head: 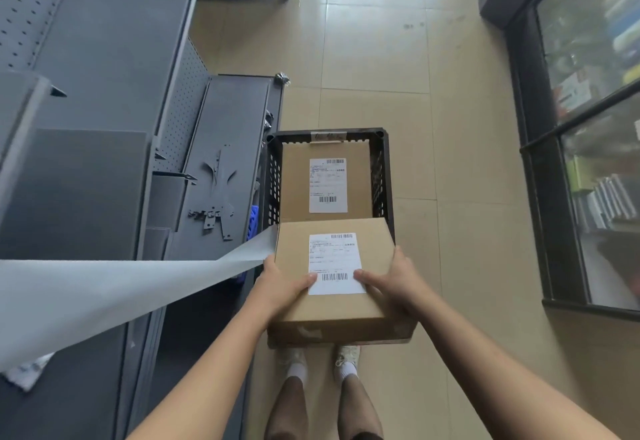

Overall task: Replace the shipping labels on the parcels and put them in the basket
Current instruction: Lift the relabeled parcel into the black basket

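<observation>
A person stands on a tiled floor (374, 58) holding a cardboard parcel (334, 304) with both hands, level and label side up, just on the near side of a black basket (273, 176). The left hand (282, 285) grips the parcel's left edge with the thumb laid on top, its tip touching the lower left corner of the white shipping label (334, 263). The right hand (388, 280) clasps the right edge in the same way — thumb on top, touching the label's lower right corner, fingers wrapped around the side. The label lies flat on the top face, with a barcode near each end.

The parcel's far edge overlaps the near rim of the basket in this view; whether it touches the rim I cannot tell. Inside the basket, a second parcel (294, 179) lies flat on the bottom with its own white label (328, 185) facing up.

To the left of the basket stands a grey metal shelf unit (104, 41) with perforated back panels, and loose grey metal brackets (216, 193) lie on one of its shelves. A long strip of white backing paper (104, 294) runs from the shelf side to the parcel's left edge, ending by the left hand. Beyond the basket to the right is a glass-fronted cabinet (588, 110) — its contents are blurred. Below the parcel, the person's shoes (348, 358) show on the floor.
</observation>
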Demonstrator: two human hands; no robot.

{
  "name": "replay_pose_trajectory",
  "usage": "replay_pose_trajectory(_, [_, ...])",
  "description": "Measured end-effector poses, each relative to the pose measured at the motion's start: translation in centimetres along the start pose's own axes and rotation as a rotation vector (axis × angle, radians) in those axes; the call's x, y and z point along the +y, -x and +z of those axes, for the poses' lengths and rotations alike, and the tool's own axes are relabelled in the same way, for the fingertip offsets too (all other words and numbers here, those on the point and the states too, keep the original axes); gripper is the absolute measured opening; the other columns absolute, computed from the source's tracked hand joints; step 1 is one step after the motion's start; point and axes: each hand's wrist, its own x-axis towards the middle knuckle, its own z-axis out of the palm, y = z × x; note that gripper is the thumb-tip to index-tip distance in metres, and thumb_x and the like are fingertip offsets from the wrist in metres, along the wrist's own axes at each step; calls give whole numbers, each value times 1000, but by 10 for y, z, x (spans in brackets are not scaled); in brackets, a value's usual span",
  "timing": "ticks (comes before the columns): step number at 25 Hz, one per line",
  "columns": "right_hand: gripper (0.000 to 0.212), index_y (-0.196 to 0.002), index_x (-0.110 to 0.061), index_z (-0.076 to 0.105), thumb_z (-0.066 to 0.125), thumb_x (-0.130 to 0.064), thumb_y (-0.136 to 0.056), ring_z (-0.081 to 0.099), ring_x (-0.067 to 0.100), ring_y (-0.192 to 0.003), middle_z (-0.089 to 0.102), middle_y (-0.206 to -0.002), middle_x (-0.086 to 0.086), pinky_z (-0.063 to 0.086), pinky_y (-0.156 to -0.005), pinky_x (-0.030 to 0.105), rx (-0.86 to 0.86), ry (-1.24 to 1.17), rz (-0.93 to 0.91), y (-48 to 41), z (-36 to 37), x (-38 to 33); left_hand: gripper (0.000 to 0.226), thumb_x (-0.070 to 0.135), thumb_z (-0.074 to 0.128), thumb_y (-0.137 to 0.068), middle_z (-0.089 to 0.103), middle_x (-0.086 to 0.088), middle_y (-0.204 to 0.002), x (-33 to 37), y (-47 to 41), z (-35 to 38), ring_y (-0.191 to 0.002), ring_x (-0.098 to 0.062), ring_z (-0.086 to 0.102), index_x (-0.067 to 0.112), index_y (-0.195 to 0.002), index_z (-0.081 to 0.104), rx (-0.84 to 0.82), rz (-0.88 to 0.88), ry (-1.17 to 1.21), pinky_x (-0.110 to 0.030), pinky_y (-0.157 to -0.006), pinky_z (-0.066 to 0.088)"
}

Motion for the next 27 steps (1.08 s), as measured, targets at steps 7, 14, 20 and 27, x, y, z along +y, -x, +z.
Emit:
replay_pose_trajectory(7, [103, -143, -7, 32, 79, -61, -68, 54, 30, -122, 50, -140, 11, 46, -95, 36, -120, 97, 145, -25, 21, 19, 77, 55, 70, -76, 62, 3, -124, -29, -28, 16, -107, -17, 62, 21, -140, 46, -133, -137, -46, -38, -95, 50])
replay_pose_trajectory(14, [40, -116, 0, 61, 58, -29, -90, 59, 22, -83, 61, -99, 10, 49, -71, 31, -237, 153, 203, -71, 24, 12, 28, 29, 56, -97, 62, -9, -109, -47, -65, 21, -85, -18, 57, 15, -120, 52, -80, -291, 80, -31, -68, 44])
replay_pose_trajectory(20, [35, -117, -4, 60, 50, -28, -94, 54, 16, -65, 58, -88, 5, 37, -46, 21, -231, 38, 268, -99, 37, 18, 35, 35, 53, -91, 62, -6, -99, -68, -100, 27, -92, -24, 58, 14, -116, 66, -83, -337, 277, -39, -83, 48])
replay_pose_trajectory(27, [30, -107, -8, 63, 52, -32, -93, 55, 17, -72, 61, -91, 6, 42, -58, 27, -127, -207, 301, -122, 55, 25, 70, 72, 48, -89, 68, -1, -122, -89, -135, 41, -113, -22, 63, 20, -134, 61, -83, -332, 327, -44, -106, 47])
